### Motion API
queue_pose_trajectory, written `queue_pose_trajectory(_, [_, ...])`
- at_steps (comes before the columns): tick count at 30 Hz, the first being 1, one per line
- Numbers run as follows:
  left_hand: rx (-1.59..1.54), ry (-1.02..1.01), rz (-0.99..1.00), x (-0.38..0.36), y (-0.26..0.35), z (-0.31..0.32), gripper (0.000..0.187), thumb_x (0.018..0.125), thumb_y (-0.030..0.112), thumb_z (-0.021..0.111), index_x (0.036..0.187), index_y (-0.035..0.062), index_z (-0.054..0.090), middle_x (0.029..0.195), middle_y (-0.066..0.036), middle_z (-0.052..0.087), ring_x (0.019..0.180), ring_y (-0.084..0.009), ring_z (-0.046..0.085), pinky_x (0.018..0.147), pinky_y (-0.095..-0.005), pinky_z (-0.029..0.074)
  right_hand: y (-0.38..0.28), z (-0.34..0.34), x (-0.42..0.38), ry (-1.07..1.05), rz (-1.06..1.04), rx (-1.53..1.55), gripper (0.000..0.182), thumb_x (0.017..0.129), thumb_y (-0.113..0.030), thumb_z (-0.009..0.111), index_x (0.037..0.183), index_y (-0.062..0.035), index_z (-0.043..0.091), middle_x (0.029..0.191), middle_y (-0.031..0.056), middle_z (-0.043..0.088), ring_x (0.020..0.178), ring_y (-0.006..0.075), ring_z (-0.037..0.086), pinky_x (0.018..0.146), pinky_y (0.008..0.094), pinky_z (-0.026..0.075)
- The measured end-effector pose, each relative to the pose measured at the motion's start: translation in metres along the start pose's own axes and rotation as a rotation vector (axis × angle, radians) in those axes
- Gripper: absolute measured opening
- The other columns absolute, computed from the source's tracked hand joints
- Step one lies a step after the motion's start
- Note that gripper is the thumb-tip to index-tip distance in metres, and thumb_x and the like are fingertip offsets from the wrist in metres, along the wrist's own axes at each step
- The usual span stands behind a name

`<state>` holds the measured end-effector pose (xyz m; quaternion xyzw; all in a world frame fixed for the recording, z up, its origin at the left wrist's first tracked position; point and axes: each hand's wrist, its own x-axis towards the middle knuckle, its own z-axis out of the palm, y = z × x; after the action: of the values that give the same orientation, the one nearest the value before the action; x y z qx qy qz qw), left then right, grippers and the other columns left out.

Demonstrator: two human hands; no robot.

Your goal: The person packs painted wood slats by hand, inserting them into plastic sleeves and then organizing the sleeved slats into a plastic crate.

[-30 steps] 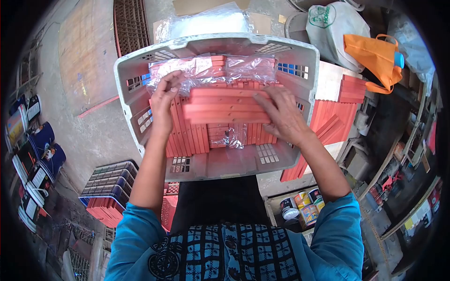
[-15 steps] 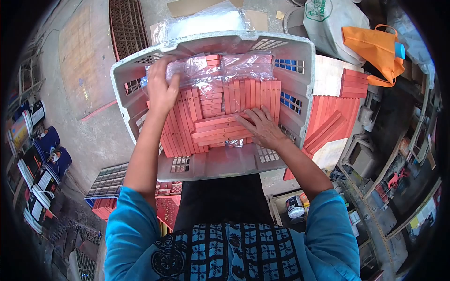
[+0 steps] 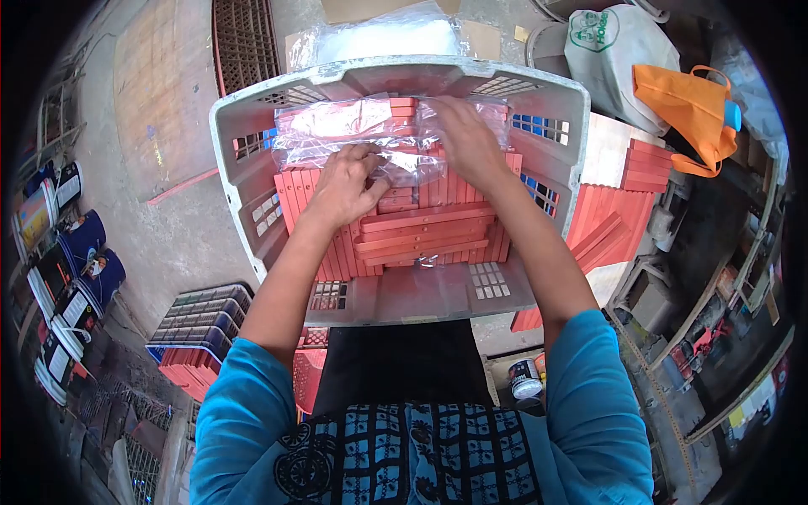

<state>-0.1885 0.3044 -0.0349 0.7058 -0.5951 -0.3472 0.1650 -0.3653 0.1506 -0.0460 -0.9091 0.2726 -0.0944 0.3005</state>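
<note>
A grey plastic crate [image 3: 581, 135] holds rows of red-painted wooden slats [image 3: 295, 198], some on edge and some stacked flat. Several slats with small holes [image 3: 425, 231] lie crosswise on top near the front. Clear plastic film [image 3: 337, 126] covers the slats at the back of the crate. My left hand [image 3: 343, 185] is at the film's near edge, fingers curled on it and thumb to the right. Over the right part of the film lies my right hand [image 3: 473, 151], its fingers stretched forward and slightly blurred.
Beyond the crate lies a pile of clear plastic bags [image 3: 387, 38] on cardboard. More red slats [image 3: 610, 215] lie on a board at right, near a white bag [image 3: 619, 59] and an orange bag [image 3: 686, 109]. Paint buckets [image 3: 80, 231] stand at far left; a slat-filled basket [image 3: 198, 320] is nearer.
My left hand has come from the crate's left side toward the middle. My right hand has left the crosswise slats and reached back onto the film, which now lies more spread out.
</note>
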Motion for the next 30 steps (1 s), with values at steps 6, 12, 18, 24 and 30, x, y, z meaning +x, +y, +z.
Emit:
queue_pose_trajectory(6, [-0.019,0.087,0.032,-0.009,0.001,0.001,0.034,0.082,0.024,0.056,0.101,-0.0035,0.062,0.114,-0.019,0.057,0.107,-0.0357,0.051,0.096,-0.0429,0.037,0.006,0.052,0.033,-0.214,-0.135,-0.174,0.054,0.077,-0.004,0.057,0.129,-0.0030,0.042,0.131,0.0166,0.044,0.121,0.0326,0.042,0.101,0.0385,0.037])
queue_pose_trajectory(12, [-0.037,0.120,-0.014,-0.010,0.002,0.002,0.034,0.082,0.024,0.055,0.101,-0.0037,0.062,0.114,-0.020,0.057,0.109,-0.0365,0.051,0.095,-0.0427,0.038,0.012,0.051,0.032,-0.078,0.247,0.065,0.046,0.078,0.000,0.052,0.124,-0.0018,0.048,0.117,0.0232,0.054,0.106,0.0386,0.054,0.092,0.0411,0.043])
queue_pose_trajectory(18, [0.010,0.212,-0.073,0.006,-0.007,0.009,0.034,0.080,0.022,0.058,0.102,-0.0038,0.061,0.119,-0.020,0.054,0.112,-0.0357,0.050,0.095,-0.0414,0.041,0.011,0.040,0.031,-0.180,0.332,-0.005,0.053,0.074,-0.002,0.061,0.124,-0.0035,0.047,0.114,0.0230,0.055,0.103,0.0379,0.056,0.087,0.0436,0.046])
queue_pose_trajectory(24, [0.063,0.182,-0.055,0.019,-0.012,0.012,0.036,0.080,0.023,0.058,0.104,-0.0033,0.061,0.124,-0.020,0.051,0.117,-0.0342,0.047,0.099,-0.0399,0.039,0.000,0.050,0.043,-0.300,0.056,-0.291,0.063,0.070,-0.010,0.067,0.128,-0.0061,0.043,0.119,0.0149,0.051,0.104,0.0320,0.056,0.084,0.0411,0.049])
queue_pose_trajectory(30, [0.071,0.155,-0.086,0.015,-0.014,0.020,0.037,0.081,0.024,0.056,0.106,-0.0030,0.061,0.125,-0.019,0.051,0.117,-0.0341,0.047,0.099,-0.0405,0.038,0.003,0.050,0.045,-0.312,-0.016,-0.295,0.071,0.067,-0.016,0.072,0.129,-0.0043,0.041,0.123,0.0130,0.049,0.113,0.0294,0.049,0.090,0.0388,0.046])
